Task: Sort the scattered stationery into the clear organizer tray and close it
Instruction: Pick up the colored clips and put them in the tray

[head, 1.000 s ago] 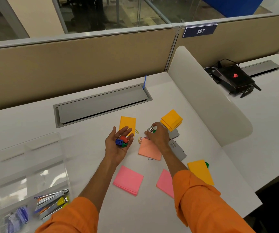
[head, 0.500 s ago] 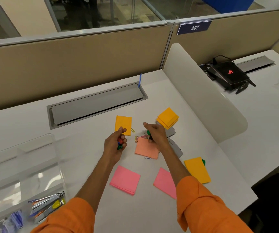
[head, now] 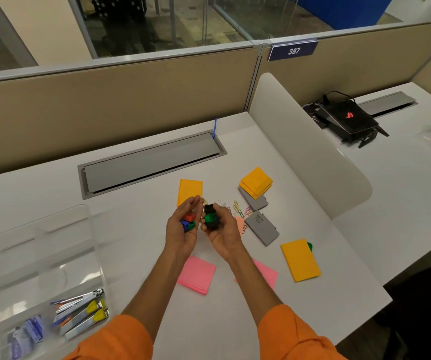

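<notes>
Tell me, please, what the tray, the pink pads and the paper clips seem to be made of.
Tray: clear glossy rigid plastic, perhaps acrylic; the desk shows through.
Pink pads: matte paper; stacked sheets show at the edge.
Paper clips: thin bent wire, apparently colour-coated; too small to confirm.

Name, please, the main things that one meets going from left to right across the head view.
clear organizer tray → left hand → right hand gripping binder clips → nearer grey case → orange pad at the near right → black device on the next desk
</notes>
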{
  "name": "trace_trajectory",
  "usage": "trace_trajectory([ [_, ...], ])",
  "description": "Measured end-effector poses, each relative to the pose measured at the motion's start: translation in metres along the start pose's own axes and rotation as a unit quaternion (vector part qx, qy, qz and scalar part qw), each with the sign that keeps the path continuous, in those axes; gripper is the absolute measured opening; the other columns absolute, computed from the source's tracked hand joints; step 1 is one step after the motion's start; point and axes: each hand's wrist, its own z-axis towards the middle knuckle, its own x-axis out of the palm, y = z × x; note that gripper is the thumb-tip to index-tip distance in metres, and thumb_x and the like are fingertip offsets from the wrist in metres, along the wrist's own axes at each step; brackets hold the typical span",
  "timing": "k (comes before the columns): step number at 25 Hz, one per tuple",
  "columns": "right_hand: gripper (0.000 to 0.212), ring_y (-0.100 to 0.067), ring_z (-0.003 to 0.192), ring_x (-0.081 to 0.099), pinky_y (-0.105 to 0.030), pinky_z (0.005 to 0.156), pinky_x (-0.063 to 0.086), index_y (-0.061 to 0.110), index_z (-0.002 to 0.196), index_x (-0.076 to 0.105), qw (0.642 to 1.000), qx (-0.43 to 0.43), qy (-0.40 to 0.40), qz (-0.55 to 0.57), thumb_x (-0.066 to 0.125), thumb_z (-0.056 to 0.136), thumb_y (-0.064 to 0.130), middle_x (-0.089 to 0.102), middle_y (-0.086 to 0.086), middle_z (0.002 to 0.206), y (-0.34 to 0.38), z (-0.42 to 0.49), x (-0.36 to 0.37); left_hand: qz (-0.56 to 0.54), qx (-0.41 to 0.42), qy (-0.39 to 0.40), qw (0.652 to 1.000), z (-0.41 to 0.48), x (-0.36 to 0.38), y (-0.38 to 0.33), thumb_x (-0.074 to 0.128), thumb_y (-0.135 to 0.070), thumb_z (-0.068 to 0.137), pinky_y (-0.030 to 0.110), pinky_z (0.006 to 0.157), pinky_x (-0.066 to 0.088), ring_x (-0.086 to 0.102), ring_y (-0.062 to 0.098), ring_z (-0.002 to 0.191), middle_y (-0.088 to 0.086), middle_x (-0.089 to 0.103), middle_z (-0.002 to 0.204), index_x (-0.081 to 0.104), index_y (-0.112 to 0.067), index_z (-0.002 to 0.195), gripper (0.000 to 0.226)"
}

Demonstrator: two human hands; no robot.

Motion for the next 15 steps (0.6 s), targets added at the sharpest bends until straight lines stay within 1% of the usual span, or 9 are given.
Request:
trace_trajectory([
  [2,0.018,-0.025,0.071,0.058,-0.03,0.055,0.05,0.002,0.093,0.061,1.0,-0.005,-0.004,0.006,0.061,0.084,0.017,0.06,-0.018,0.087,-0.005,-0.004,0.001,-0.006,0.009,0.0,1.0,-0.005,0.0,-0.002,0.052,0.0,0.092,0.036,0.095,0.053,0.061,0.037,0.116,0.027,0.059,0.128,0.055,0.011,0.123,0.033],
  [4,0.02,-0.027,0.075,0.061,-0.032,0.061,0.053,0.0,0.096,0.062,1.0,-0.01,-0.002,0.023,0.057,0.083,0.014,0.062,-0.019,0.091,-0.008,-0.009,0.002,-0.006,0.028,0.003,1.0,-0.01,0.001,-0.003,0.051,-0.002,0.092,0.038,0.097,0.052,0.061,0.037,0.116,0.027,0.059,0.128,0.056,0.012,0.122,0.033],
  [6,0.027,-0.027,0.079,0.065,-0.033,0.068,0.054,-0.002,0.1,0.063,0.998,-0.019,0.007,0.052,0.052,0.083,0.015,0.066,-0.017,0.091,-0.012,-0.014,0.006,-0.001,0.052,0.005,0.999,-0.013,0.002,-0.003,0.049,-0.007,0.093,0.037,0.099,0.051,0.061,0.037,0.116,0.026,0.06,0.127,0.058,0.011,0.119,0.033],
  [8,0.033,-0.028,0.085,0.066,-0.034,0.074,0.053,-0.003,0.106,0.062,0.996,-0.035,0.0,0.088,0.051,0.086,0.021,0.066,-0.019,0.097,-0.017,-0.018,0.011,0.0,0.068,0.01,0.998,-0.019,0.003,-0.004,0.044,-0.017,0.096,0.039,0.101,0.049,0.059,0.036,0.119,0.023,0.062,0.125,0.062,0.007,0.113,0.035],
  [11,0.038,-0.033,0.099,0.062,-0.037,0.084,0.051,-0.001,0.113,0.064,0.991,-0.049,-0.026,0.12,0.048,0.094,0.029,0.064,-0.022,0.111,-0.03,-0.022,0.02,0.007,0.076,0.009,0.997,-0.03,0.002,-0.004,0.035,-0.033,0.1,0.04,0.106,0.043,0.058,0.032,0.121,0.02,0.064,0.123,0.067,0.001,0.106,0.047],
  [13,0.045,-0.034,0.109,0.06,-0.041,0.095,0.048,0.001,0.116,0.064,0.99,-0.047,-0.028,0.133,0.044,0.097,0.036,0.065,-0.021,0.116,-0.039,-0.027,0.028,-0.001,0.08,0.005,0.997,-0.037,-0.001,-0.008,0.032,-0.038,0.1,0.039,0.106,0.042,0.059,0.03,0.119,0.018,0.064,0.123,0.068,0.0,0.106,0.052],
  [15,0.053,-0.034,0.116,0.058,-0.045,0.105,0.043,0.001,0.121,0.062,0.988,-0.042,-0.024,0.148,0.04,0.098,0.043,0.064,-0.019,0.122,-0.049,-0.031,0.036,-0.014,0.086,-0.001,0.996,-0.044,-0.003,-0.016,0.031,-0.041,0.1,0.039,0.104,0.044,0.062,0.028,0.114,0.016,0.067,0.119,0.068,-0.001,0.105,0.055],
])
